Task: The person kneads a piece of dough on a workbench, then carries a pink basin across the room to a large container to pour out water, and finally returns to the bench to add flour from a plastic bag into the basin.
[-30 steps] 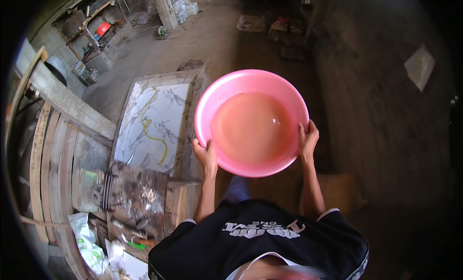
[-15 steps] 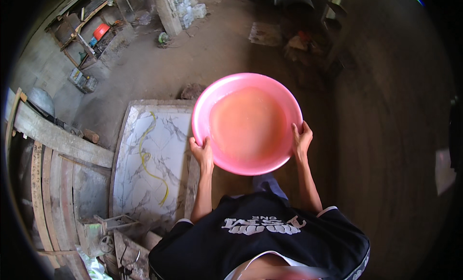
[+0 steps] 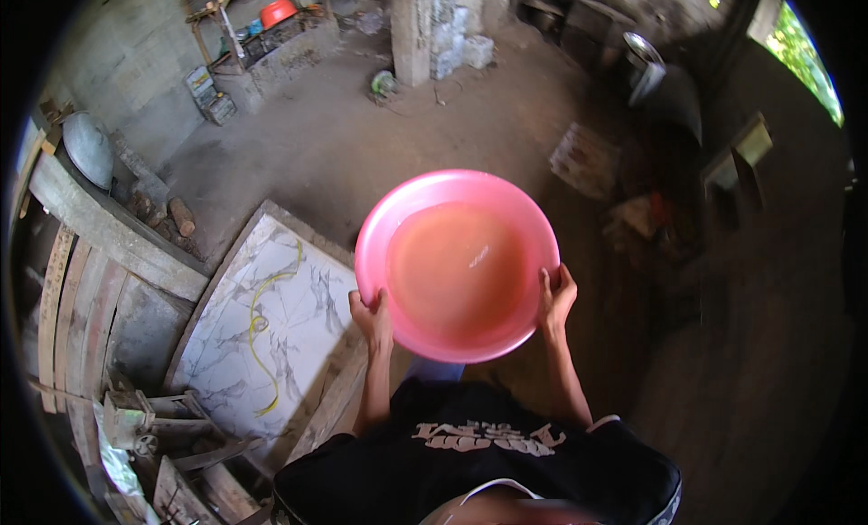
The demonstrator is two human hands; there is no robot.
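Observation:
A round pink basin (image 3: 380, 227) is held out in front of my body, roughly level. Cloudy liquid (image 3: 457, 276) lies in it, with a small bright glint on its surface. My left hand (image 3: 372, 317) grips the near left side of the rim, thumb on top. On the right side of the rim, my right hand (image 3: 557, 297) is closed the same way. The fingers beneath the basin are hidden on both sides.
At left, a low marble-patterned slab (image 3: 271, 335) bears a yellow cord (image 3: 257, 324). Wooden boards (image 3: 72, 317) and a small wheeled machine (image 3: 136, 425) stand beyond it. A concrete post (image 3: 411, 32) rises ahead; a dark barrel (image 3: 674, 100) is at far right.
My view has swung rightward and lifted, bringing the far wall and barrel into sight. My legs have shifted below the basin. Both hands keep their hold on it.

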